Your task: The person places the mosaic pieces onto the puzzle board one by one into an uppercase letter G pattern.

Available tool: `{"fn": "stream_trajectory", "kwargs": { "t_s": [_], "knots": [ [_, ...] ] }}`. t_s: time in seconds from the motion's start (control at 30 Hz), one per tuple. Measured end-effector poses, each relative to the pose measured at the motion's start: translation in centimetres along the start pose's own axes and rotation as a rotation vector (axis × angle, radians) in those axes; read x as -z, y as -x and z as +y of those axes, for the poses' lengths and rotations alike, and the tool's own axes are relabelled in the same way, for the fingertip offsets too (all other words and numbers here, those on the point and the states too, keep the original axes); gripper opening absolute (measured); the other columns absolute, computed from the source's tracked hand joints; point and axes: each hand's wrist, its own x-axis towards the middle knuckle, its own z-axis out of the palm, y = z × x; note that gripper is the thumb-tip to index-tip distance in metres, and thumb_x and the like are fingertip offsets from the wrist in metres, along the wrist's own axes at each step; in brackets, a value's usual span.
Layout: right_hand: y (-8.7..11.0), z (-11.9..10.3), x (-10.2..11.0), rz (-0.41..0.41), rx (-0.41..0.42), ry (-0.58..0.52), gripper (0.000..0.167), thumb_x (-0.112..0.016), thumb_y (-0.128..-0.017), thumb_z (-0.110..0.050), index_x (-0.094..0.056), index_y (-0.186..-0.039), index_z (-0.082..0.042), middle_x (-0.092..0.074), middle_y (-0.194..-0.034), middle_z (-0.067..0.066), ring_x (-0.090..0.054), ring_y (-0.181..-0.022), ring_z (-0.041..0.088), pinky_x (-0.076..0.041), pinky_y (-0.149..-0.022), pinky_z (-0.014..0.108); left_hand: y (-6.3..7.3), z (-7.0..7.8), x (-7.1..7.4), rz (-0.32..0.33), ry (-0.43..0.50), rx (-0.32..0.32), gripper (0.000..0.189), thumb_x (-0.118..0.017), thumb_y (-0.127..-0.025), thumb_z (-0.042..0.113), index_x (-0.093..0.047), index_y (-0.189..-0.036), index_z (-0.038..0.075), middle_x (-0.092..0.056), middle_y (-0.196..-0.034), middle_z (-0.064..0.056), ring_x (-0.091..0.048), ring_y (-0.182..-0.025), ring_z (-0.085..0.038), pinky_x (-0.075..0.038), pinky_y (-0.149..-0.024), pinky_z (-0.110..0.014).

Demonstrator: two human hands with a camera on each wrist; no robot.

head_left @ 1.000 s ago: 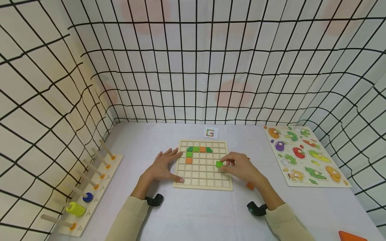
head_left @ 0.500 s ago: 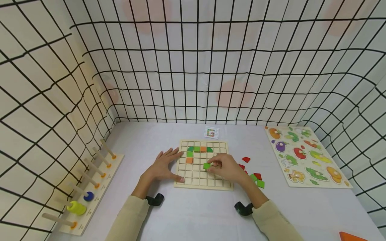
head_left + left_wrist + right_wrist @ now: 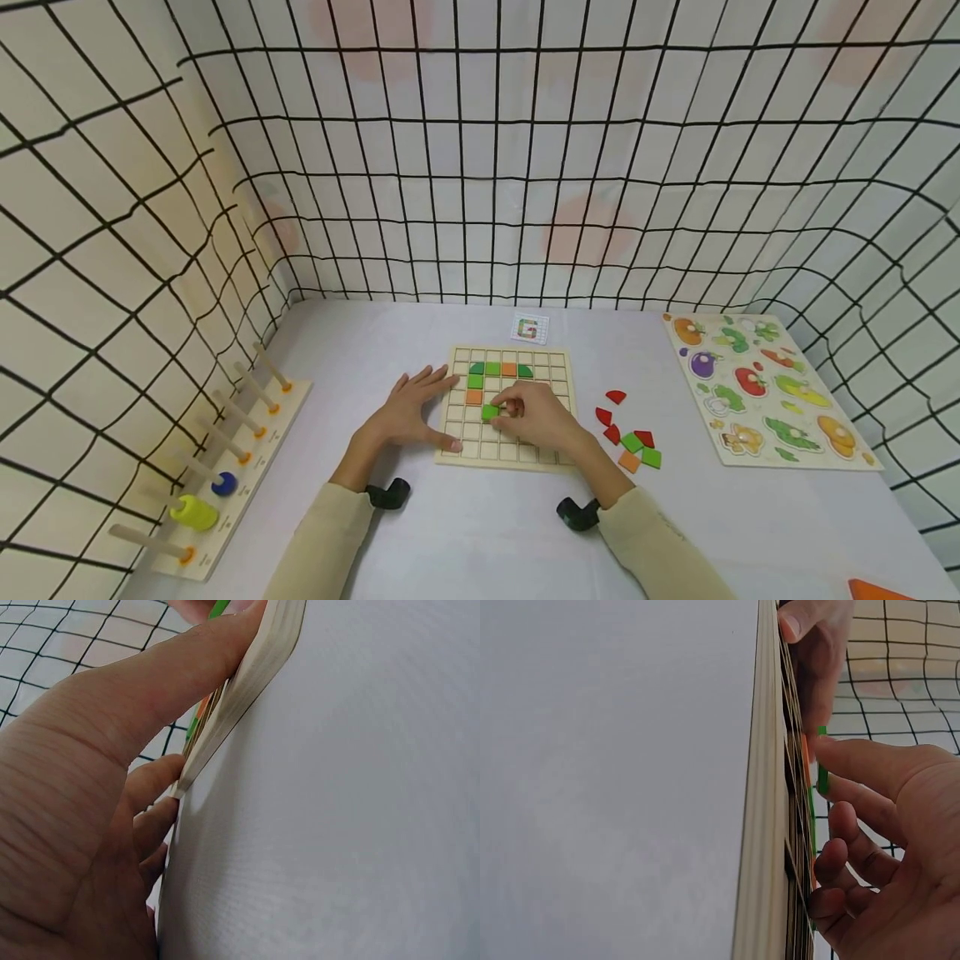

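A wooden grid board (image 3: 517, 460) lies on the table, with green and orange tiles set in its upper left cells. My right hand (image 3: 538, 414) pinches a light green square tile (image 3: 490, 412) between thumb and index finger, over the board just below the orange tile (image 3: 474, 397) and to its right. In the right wrist view the green tile (image 3: 823, 761) stands edge-on, apart from the board. My left hand (image 3: 410, 410) rests with spread fingers on the board's left edge. The left wrist view shows the thumb (image 3: 172, 671) lying against that edge.
Loose red, green and orange pieces (image 3: 632, 442) lie right of the board. Behind it is a small pattern card (image 3: 530, 329). A vegetable puzzle (image 3: 772, 392) lies at the right, a peg board (image 3: 232, 483) at the left. An orange object (image 3: 877, 590) sits at the lower right edge.
My right hand has carried the green tile leftward across the board from its right side, uncovering the loose pieces. The left hand stays on the board's left edge.
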Motion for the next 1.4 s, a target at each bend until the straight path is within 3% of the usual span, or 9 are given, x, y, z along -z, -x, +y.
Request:
{"fn": "stream_trajectory", "kwargs": {
  "t_s": [0.5,0.8,1.4],
  "knots": [
    [-1.0,-1.3,-1.3,0.009,0.023,0.050,0.021,-0.082,-0.087,-0.020,-0.079,-0.107,-0.013,-0.059,-0.080,-0.006,-0.052,-0.075,0.011,-0.044,-0.066,0.024,0.0,0.0,0.2,-0.007,0.004,-0.005,0.116,-0.089,-0.065,0.066,-0.038,-0.161,0.026,-0.023,-0.172,-0.001,-0.012,-0.162,-0.031,-0.004,-0.129,-0.061],
    [-1.6,-1.2,-2.1,0.016,-0.008,0.116,0.026,-0.083,-0.087,-0.029,-0.079,-0.111,-0.019,-0.059,-0.079,-0.010,-0.053,-0.075,0.009,-0.045,-0.066,0.025,0.0,-0.1,0.1,-0.003,0.003,-0.009,0.116,-0.088,-0.064,0.067,-0.038,-0.161,0.026,-0.023,-0.172,0.000,-0.012,-0.162,-0.030,-0.004,-0.129,-0.062],
    [-1.2,-1.5,-2.0,0.024,-0.006,0.044,0.017,-0.082,-0.088,-0.025,-0.079,-0.104,-0.018,-0.060,-0.079,-0.009,-0.052,-0.075,0.011,-0.042,-0.064,0.024,0.0,-0.1,0.1,-0.006,0.012,-0.008,0.116,-0.089,-0.064,0.065,-0.038,-0.161,0.027,-0.023,-0.172,0.000,-0.012,-0.162,-0.030,-0.003,-0.128,-0.062]
  ]
}}
